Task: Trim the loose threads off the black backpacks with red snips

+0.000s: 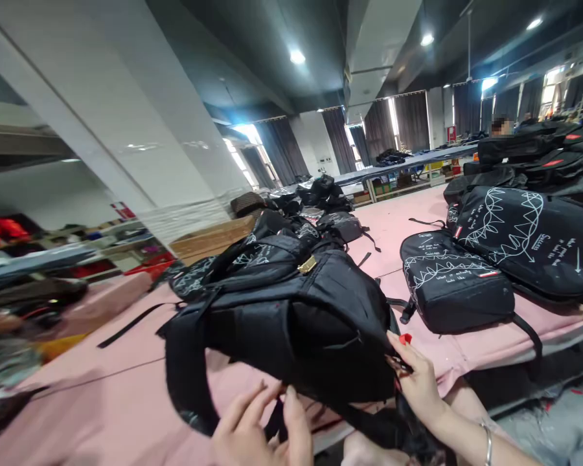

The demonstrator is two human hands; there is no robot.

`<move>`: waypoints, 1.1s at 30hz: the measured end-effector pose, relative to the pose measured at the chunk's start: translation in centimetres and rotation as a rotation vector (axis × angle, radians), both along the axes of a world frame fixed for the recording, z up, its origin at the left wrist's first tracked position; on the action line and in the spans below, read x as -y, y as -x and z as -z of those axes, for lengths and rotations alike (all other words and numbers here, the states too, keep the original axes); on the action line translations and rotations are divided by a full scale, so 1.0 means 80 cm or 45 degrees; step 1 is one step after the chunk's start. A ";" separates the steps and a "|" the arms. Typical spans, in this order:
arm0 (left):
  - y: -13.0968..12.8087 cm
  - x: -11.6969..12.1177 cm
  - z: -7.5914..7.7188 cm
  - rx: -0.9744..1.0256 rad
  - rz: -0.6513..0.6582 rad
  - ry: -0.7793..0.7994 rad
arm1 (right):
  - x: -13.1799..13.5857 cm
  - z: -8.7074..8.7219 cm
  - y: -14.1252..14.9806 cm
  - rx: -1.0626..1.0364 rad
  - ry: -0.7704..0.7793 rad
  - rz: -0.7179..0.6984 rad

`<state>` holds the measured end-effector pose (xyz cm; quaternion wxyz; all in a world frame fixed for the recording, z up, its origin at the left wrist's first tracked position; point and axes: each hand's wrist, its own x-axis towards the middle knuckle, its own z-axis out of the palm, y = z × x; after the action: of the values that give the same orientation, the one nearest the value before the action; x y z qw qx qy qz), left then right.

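A black backpack [340, 298] lies on its side on the pink-covered table in front of me, a wide shoulder strap [187, 369] looping off its left end. My left hand [267, 424] is at the near edge, fingers curled around a narrow black webbing strap [274, 421]. At the backpack's right end, my right hand [420, 378] pinches its black edge, with part of the grip hidden behind the fingers. Something red [405, 339] shows at a right fingertip. A gold-coloured metal piece [307, 264] sits on top of the backpack.
Black backpacks with white line prints [529, 239] and a smaller printed bag [457, 285] lie to the right. More bags [320, 194] are heaped behind, beside a cardboard box [214, 237]. A white pillar [126, 110] rises at left. A person [502, 125] is far right.
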<state>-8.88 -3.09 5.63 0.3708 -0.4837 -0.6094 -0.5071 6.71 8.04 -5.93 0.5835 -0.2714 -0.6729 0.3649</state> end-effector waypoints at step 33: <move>-0.047 -0.077 -0.062 0.085 0.606 0.242 | 0.026 -0.139 -0.053 -0.253 0.813 -0.878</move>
<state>-5.13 3.03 10.60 0.1735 -0.6293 -0.5353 -0.5361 10.93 5.98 5.22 0.3775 -0.1619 -0.5191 0.7496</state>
